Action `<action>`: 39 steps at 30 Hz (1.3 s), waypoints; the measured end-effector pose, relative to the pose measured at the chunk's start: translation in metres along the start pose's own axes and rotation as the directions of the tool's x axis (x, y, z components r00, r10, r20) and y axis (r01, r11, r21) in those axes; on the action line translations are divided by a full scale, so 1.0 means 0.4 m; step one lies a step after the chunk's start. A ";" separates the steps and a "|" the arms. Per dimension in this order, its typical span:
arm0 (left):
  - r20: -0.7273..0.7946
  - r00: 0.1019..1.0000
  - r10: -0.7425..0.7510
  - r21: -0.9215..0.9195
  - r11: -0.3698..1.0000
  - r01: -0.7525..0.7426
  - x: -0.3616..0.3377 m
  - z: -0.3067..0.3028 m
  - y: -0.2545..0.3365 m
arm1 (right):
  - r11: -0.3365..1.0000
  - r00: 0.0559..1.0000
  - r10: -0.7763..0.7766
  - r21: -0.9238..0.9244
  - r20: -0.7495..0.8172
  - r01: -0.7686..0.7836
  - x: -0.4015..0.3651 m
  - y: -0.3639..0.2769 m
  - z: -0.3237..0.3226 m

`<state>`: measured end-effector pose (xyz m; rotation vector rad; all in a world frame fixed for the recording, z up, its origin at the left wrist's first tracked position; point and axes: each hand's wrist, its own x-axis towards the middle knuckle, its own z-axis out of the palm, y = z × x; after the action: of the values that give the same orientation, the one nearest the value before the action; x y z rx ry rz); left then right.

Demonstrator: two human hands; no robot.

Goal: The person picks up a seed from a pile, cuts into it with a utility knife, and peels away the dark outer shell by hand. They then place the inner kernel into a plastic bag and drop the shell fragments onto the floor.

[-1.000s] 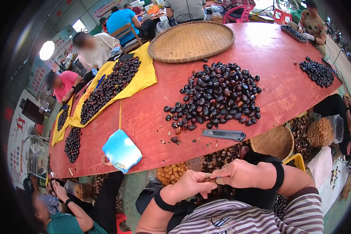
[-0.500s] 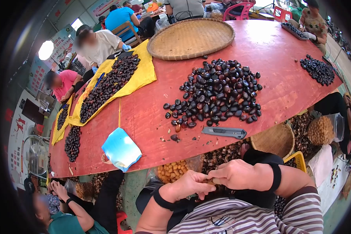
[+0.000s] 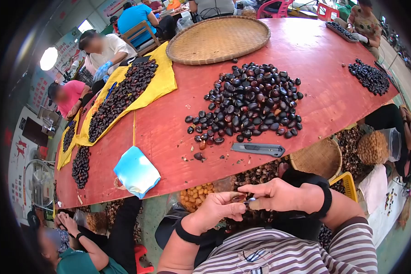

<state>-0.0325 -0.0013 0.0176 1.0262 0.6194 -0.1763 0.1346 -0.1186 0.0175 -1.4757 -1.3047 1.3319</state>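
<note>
Above my lap, close to the table's front edge, both hands work fingertip to fingertip. My left hand [image 3: 217, 209] pinches a dark reddish-brown nut [image 3: 238, 198] between thumb and fingers. Just to its right, my right hand [image 3: 281, 195] is closed, with a beige covering on the thumb tip. A small shiny, pale bit shows at its fingertips; what it is I cannot make out. Beneath my hands lie many broken brown shells [image 3: 259, 175] and a bag of yellow peeled kernels [image 3: 194, 197]. On the table, a large heap of glossy black nuts [image 3: 253, 102] lies behind a grey utility knife [image 3: 259, 149].
The red table [image 3: 169, 150] holds a round woven tray [image 3: 219, 41], a blue-white packet [image 3: 137, 171] and yellow cloths [image 3: 169, 82] with nuts. Under its right edge are a bamboo basket [image 3: 316, 157] and a yellow crate [image 3: 350, 186]. Several people sit around.
My hands have moved slightly apart, and the nut in my left fingers now shows. The view has shifted a little. At the far left, a person's blue-gloved hand has moved.
</note>
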 end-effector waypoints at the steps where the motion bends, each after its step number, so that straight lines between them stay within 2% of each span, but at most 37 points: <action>1: 0.016 1.000 -0.002 -0.001 1.000 0.002 -0.001 0.003 0.002 | 1.000 1.000 0.024 0.016 0.019 -0.024 0.001 -0.006 0.000; 4: 0.026 1.000 0.003 -0.004 1.000 -0.003 -0.003 0.011 0.008 | 0.994 0.993 0.096 0.048 0.075 -0.100 0.002 -0.016 -0.004; 6: 0.047 0.997 -0.056 0.039 0.998 0.054 -0.003 0.009 0.012 | 0.986 0.983 0.152 0.055 0.107 -0.159 0.002 -0.013 -0.006; 9: 0.091 0.990 -0.108 0.056 0.993 0.103 -0.003 0.007 0.006 | 0.997 0.997 -0.074 -0.030 0.018 0.075 -0.006 -0.002 0.012; 13: 0.175 0.971 -0.165 0.044 0.986 0.160 -0.008 0.009 -0.003 | 0.999 0.991 -0.030 -0.028 0.128 0.033 -0.012 -0.023 0.014; 14: 0.196 0.965 -0.174 0.049 0.985 0.168 -0.010 0.011 -0.004 | 0.996 0.980 0.085 -0.023 0.178 -0.083 -0.013 -0.033 0.013; 17: 0.242 0.945 -0.220 0.122 0.973 0.195 -0.013 0.013 -0.016 | 0.998 0.977 -0.052 -0.016 0.206 0.056 -0.015 -0.007 0.030; 21: 0.279 0.933 -0.227 0.158 0.969 0.189 -0.008 0.022 -0.026 | 0.996 0.966 0.011 -0.092 0.260 0.013 -0.016 -0.002 0.035; 23: 0.270 0.934 -0.234 0.209 0.961 0.181 0.003 0.018 -0.035 | 0.995 0.974 -0.054 -0.067 0.218 0.070 -0.012 0.019 0.038; 24: 0.226 0.950 -0.214 0.194 0.966 0.171 0.006 0.017 -0.034 | 0.994 0.977 -0.086 -0.055 0.198 0.098 -0.011 0.025 0.039; 26: 0.136 0.976 -0.173 0.167 0.975 0.149 0.011 0.014 -0.026 | 0.998 0.995 -0.033 0.054 0.093 0.028 -0.007 0.016 0.037; 27: 0.110 0.985 -0.132 0.097 0.988 0.121 0.009 0.005 -0.018 | 0.994 0.999 -0.003 0.110 0.039 -0.002 -0.005 0.007 0.031; 28: 0.087 0.992 -0.095 0.036 0.995 0.092 0.008 -0.002 -0.018 | 0.990 0.995 0.097 0.099 0.036 -0.100 -0.005 -0.022 0.017; 31: -0.005 1.000 0.008 -0.065 0.998 -0.009 0.011 0.007 -0.024 | 0.985 0.992 0.119 0.128 -0.039 -0.113 0.002 -0.013 0.028; 32: -0.039 0.999 0.038 -0.086 0.995 -0.041 0.010 0.013 -0.027 | 0.990 0.998 0.050 0.133 -0.044 -0.044 0.005 -0.001 0.034; 35: -0.027 0.997 0.076 0.047 0.996 -0.075 0.002 0.018 -0.028 | 0.967 0.984 0.177 0.181 0.029 -0.179 0.005 -0.008 0.024; 39: 0.020 0.997 0.070 0.165 0.984 -0.072 -0.013 0.020 -0.013 | 0.920 0.968 0.218 0.305 0.121 -0.245 0.006 0.003 0.020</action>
<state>-0.0357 -0.0116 0.0196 1.2046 0.5614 -0.1743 0.1269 -0.1174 0.0142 -1.3878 -0.9282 1.6881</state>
